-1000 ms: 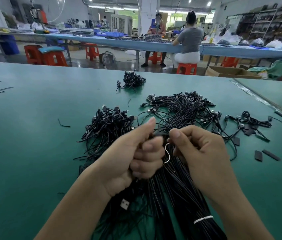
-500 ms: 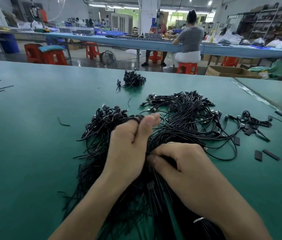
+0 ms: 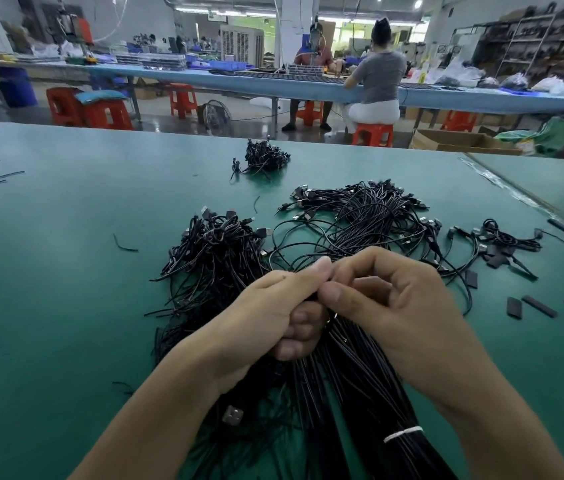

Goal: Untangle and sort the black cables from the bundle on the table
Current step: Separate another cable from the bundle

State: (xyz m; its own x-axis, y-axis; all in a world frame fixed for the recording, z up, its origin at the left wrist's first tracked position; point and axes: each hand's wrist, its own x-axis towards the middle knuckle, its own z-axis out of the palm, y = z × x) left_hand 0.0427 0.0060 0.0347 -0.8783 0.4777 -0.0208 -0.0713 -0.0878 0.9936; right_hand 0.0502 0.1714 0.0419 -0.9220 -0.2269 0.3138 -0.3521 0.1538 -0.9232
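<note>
while the left hand [image 3: 273, 317] grips the bundle [image 3: 370, 386], right hand [image 3: 401, 306] fingers [image 3: 360, 263] pinch it.

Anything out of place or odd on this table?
No visible damage. Loose bits lie apart from the cable bundle: a cut wire scrap at left, and flat black strips scattered at right.

No writing, label, brand, number or sign can be read in this workshop view: none on the black cables [image 3: 370, 216] heaped on the green table [image 3: 48, 271], and none on the cardboard box [image 3: 446, 142] beyond the table's far edge, where any markings are too small and blurred to make out.
</note>
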